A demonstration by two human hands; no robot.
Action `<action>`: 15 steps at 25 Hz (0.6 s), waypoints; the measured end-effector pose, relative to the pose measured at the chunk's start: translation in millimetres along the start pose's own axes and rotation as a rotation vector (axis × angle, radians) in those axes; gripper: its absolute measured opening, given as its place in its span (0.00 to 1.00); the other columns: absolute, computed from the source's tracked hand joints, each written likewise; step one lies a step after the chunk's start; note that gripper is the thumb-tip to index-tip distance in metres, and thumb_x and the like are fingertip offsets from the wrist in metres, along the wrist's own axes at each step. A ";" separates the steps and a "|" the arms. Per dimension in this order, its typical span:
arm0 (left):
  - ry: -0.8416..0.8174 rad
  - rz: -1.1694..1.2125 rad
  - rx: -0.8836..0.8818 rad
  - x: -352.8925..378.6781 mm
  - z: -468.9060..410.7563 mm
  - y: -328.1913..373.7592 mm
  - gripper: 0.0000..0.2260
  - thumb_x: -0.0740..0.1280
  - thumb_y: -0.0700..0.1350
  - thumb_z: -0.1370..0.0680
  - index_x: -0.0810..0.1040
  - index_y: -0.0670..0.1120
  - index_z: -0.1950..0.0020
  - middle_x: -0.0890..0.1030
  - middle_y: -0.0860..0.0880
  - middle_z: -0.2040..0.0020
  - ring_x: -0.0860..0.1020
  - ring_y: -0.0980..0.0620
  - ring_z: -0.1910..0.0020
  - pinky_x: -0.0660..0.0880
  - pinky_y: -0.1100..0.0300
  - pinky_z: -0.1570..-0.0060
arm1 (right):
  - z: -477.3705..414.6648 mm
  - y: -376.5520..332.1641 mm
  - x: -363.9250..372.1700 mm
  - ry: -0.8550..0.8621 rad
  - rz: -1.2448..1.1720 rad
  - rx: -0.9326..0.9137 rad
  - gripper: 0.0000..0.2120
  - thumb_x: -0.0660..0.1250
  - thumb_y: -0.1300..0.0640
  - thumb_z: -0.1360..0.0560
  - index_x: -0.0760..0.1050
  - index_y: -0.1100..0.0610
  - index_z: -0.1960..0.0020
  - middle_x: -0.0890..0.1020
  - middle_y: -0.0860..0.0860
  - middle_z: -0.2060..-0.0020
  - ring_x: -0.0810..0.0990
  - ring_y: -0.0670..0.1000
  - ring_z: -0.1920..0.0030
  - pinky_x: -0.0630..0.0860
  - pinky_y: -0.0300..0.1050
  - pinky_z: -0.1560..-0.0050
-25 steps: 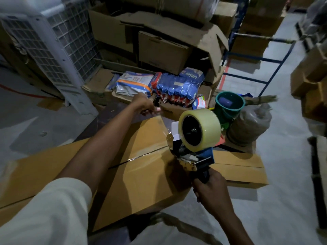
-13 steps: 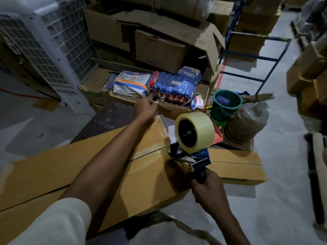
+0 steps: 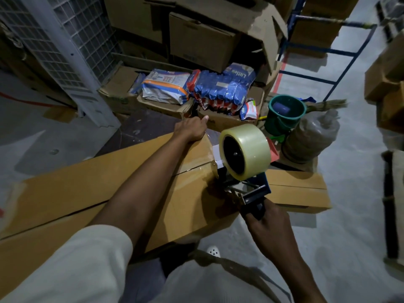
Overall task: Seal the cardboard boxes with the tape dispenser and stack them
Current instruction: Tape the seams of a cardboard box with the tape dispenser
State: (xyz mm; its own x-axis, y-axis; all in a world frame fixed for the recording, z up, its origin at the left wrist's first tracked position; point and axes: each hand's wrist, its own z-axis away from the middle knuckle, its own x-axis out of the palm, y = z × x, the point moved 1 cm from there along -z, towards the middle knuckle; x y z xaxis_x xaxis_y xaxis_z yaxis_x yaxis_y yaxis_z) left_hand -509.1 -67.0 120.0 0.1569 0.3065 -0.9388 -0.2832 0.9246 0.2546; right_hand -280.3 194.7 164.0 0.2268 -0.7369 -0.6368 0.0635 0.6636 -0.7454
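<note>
Long cardboard box [image 3: 98, 193] lies slantwise in front of me, seam [image 3: 83, 211] running near-left to far-right. Tape dispenser [image 3: 244, 158] sits on that seam at the far end, so I reckon the pull comes back toward me. Right hand [image 3: 266, 221] is wrapped round its handle [image 3: 256, 209]. Left hand [image 3: 192, 131] rests on the far edge, fingers hidden, can't tell.
</note>
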 end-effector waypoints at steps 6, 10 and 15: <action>0.018 0.024 -0.014 3.6 -1.6 -1.6 0.30 0.44 0.62 0.15 0.72 0.43 0.29 0.73 0.39 0.28 0.71 0.39 0.30 0.66 0.44 0.35 | 36.1 14.7 -11.0 0.024 0.029 0.013 0.15 0.72 0.57 0.22 0.69 0.48 0.63 0.76 0.46 0.71 0.73 0.44 0.71 0.68 0.34 0.70; 0.022 0.030 -0.019 0.2 -0.6 -0.8 0.30 0.45 0.61 0.15 0.70 0.43 0.26 0.71 0.39 0.26 0.70 0.39 0.28 0.65 0.44 0.33 | 55.8 16.9 -15.3 0.044 0.018 0.025 0.16 0.72 0.58 0.22 0.69 0.48 0.63 0.76 0.45 0.71 0.75 0.42 0.70 0.70 0.29 0.65; 0.017 0.009 -0.039 -0.1 7.4 5.5 0.29 0.45 0.59 0.15 0.71 0.42 0.26 0.72 0.38 0.27 0.70 0.38 0.28 0.66 0.44 0.32 | 96.6 29.1 -20.4 0.075 0.000 0.102 0.16 0.73 0.59 0.23 0.70 0.49 0.64 0.75 0.47 0.74 0.77 0.38 0.67 0.71 0.31 0.66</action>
State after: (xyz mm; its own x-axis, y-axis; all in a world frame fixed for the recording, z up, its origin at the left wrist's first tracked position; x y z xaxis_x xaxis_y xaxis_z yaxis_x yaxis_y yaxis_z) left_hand -503.6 -60.2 123.2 0.1377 0.3109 -0.9404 -0.3216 0.9121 0.2544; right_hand -189.2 241.4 174.3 0.1540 -0.7422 -0.6523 0.1631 0.6702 -0.7241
